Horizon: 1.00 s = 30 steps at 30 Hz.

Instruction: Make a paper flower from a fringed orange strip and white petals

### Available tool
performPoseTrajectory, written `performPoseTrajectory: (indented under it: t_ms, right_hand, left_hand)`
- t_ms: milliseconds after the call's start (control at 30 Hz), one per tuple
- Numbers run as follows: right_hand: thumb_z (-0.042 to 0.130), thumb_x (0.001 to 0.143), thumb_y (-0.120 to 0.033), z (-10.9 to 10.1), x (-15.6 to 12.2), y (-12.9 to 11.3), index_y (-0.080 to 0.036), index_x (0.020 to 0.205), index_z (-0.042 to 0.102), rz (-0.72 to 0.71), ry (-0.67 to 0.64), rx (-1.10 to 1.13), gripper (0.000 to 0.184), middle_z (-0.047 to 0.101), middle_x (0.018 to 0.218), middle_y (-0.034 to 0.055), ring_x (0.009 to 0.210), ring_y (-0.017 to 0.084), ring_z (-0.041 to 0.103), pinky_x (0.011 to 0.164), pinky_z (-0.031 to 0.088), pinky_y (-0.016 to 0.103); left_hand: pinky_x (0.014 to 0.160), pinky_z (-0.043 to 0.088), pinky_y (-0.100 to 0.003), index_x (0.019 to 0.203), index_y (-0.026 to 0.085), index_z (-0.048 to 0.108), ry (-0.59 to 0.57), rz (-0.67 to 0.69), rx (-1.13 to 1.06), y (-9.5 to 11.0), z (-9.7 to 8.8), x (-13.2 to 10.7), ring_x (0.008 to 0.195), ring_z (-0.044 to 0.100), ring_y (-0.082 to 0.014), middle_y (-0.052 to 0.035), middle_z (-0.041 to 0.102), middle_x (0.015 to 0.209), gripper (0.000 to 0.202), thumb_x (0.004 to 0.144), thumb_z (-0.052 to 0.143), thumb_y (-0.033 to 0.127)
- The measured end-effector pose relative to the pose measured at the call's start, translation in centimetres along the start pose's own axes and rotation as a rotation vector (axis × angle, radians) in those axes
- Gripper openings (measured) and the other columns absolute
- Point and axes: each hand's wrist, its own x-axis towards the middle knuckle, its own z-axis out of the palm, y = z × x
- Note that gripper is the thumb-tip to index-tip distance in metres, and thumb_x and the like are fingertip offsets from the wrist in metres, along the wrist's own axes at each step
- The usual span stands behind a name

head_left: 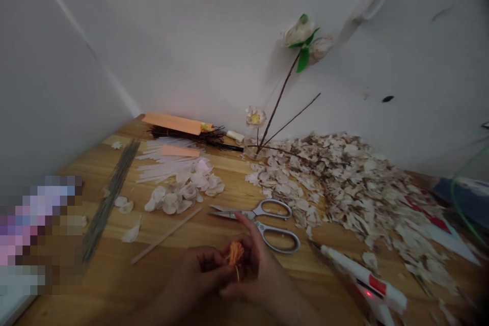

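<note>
Centrally, over the tabletop point(239, 183), an orange tuft point(236, 252) is held between the left hand point(206, 267) and right hand point(265, 267). It is pinched by the left; the right is half curled beside it, index finger raised toward the scissors point(256, 212), its grip unclear. The tuft is bushy-topped, trailed by a pale strand point(238, 273).

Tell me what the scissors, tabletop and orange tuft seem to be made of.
Scissors: probably metal with a satin finish, from their silvery sheen. Tabletop: wood or wood-look laminate, smooth, showing light and darker grain bands. Orange tuft: perhaps thread or paper strips, seemingly matte; fine strands show, but too small to be sure.
</note>
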Motion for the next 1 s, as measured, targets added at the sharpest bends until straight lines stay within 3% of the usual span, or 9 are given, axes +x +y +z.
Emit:
performPoseTrajectory:
  t_ms: [100, 167, 367, 567, 767, 933, 1000]
  right_hand:
    - [0.074, 0.057, -0.014, -0.1, 0.4, 0.9, -0.029, 0.116, 0.04, -0.039, 0.093, -0.016, 0.069, 0.053, 0.069, -0.0086, 0.061, 0.01, 0.053, 0.057, 0.039, 0.023]
    - [0.073, 0.06, -0.018, -0.2, 0.7, 1.3, -0.028, 0.111, 0.044, -0.052, 0.127, -0.04, 0.06, 0.053, 0.065, -0.0092, 0.057, 0.01, 0.05, 0.054, 0.037, 0.022]
    - [0.071, 0.062, -0.021, -1.1, 1.0, 1.3, -0.026, 0.107, 0.045, -0.089, 0.14, -0.086, 0.052, 0.055, 0.064, -0.0087, 0.053, 0.008, 0.047, 0.052, 0.033, 0.021]
    - [0.071, 0.064, -0.02, -1.4, 1.0, 1.1, -0.025, 0.101, 0.047, -0.124, 0.155, -0.103, 0.045, 0.057, 0.064, -0.0087, 0.052, 0.007, 0.048, 0.051, 0.032, 0.019]
    - [0.072, 0.066, -0.025, -1.2, 0.9, 1.0, -0.025, 0.101, 0.045, -0.116, 0.112, -0.057, 0.044, 0.057, 0.065, -0.0082, 0.054, 0.009, 0.052, 0.051, 0.035, 0.02]
    - [0.071, 0.066, -0.024, -0.9, 0.9, 1.2, -0.024, 0.1, 0.046, -0.127, 0.123, -0.085, 0.043, 0.056, 0.065, -0.0086, 0.054, 0.008, 0.052, 0.051, 0.035, 0.02]
    - [0.071, 0.066, -0.022, -0.8, 0.9, 1.1, -0.024, 0.099, 0.047, -0.122, 0.12, -0.1, 0.041, 0.056, 0.065, -0.0089, 0.053, 0.008, 0.052, 0.05, 0.035, 0.02]
  left_hand:
    - [0.047, 0.04, -0.021, 0.057, 0.016, 0.058, 0.006, -0.035, 0.102, 0.4, 0.2, -0.3, 0.044, 0.057, -0.0111, 0.0036, 0.064, 0.05, 0.023, 0.059, 0.075, 0.032]
    - [0.047, 0.04, -0.022, 0.058, 0.016, 0.058, 0.009, -0.033, 0.145, 0.4, 0.3, -0.4, 0.044, 0.057, -0.0113, 0.0028, 0.064, 0.052, 0.024, 0.06, 0.073, 0.035]
    - [0.045, 0.038, -0.022, 0.057, 0.018, 0.055, 0.011, 0.013, 0.222, -0.2, 0.3, 0.1, 0.043, 0.055, -0.0113, 0.0042, 0.06, 0.048, 0.028, 0.059, 0.071, 0.041]
    - [0.046, 0.037, -0.02, 0.061, 0.017, 0.056, -0.018, 0.032, 0.223, 0.0, 0.1, -0.2, 0.046, 0.053, -0.0097, 0.0045, 0.059, 0.051, 0.023, 0.059, 0.073, 0.033]
    - [0.062, 0.043, -0.024, 0.083, 0.017, 0.066, -0.205, 0.08, 0.135, 0.9, -0.4, 0.0, 0.067, 0.06, -0.0134, -0.0008, 0.068, 0.078, 0.025, 0.064, 0.073, 0.032]
    - [0.07, 0.042, -0.026, 0.082, 0.02, 0.069, -0.174, 0.114, 0.151, 0.3, -0.5, 0.3, 0.077, 0.061, -0.0164, 0.0003, 0.07, 0.081, 0.022, 0.062, 0.074, 0.027]
    - [0.066, 0.04, -0.025, 0.077, 0.02, 0.07, -0.15, 0.08, 0.204, 0.2, -0.2, 0.2, 0.072, 0.06, -0.016, 0.0018, 0.07, 0.074, 0.018, 0.061, 0.073, 0.027]
